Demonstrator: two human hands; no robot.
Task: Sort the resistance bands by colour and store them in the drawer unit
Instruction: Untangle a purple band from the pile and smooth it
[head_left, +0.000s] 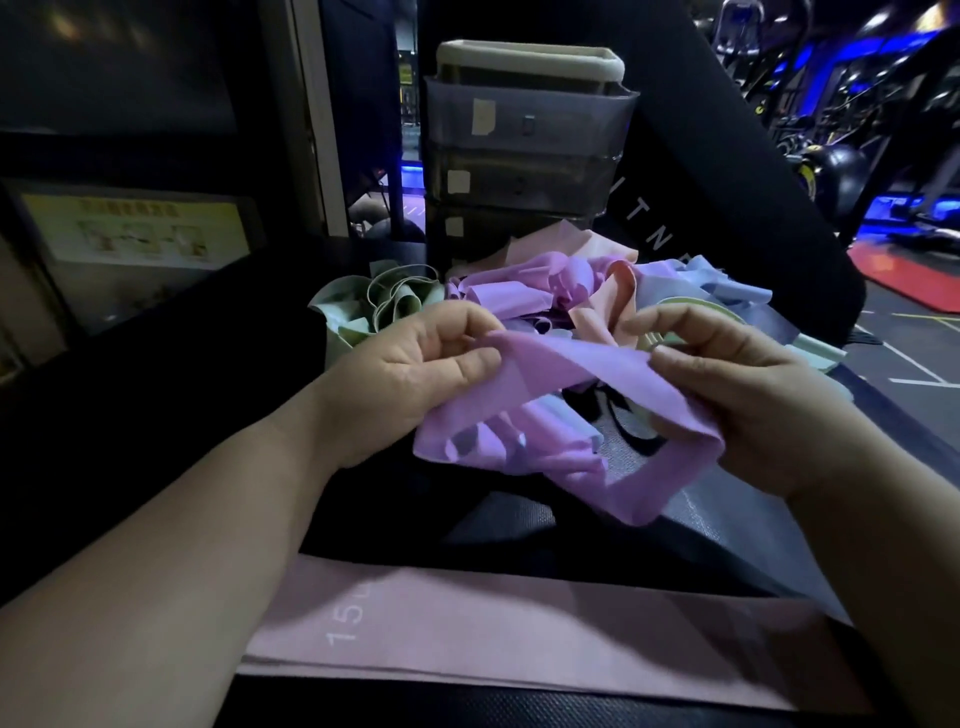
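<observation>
Dim gym; drawer unit closed, contents unclear. Left hand, right hand fingers pinch purple band above pile.

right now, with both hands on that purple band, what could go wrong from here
1. The purple band, pinched by the left hand and right hand, droops into the loose bands below; lifting may drag a bluish one along.
2. The drawer unit looks shut, so one of the hands must let go to open it.
3. In this dim light, purple and blue bands in the mixed pile could be confused.
</observation>
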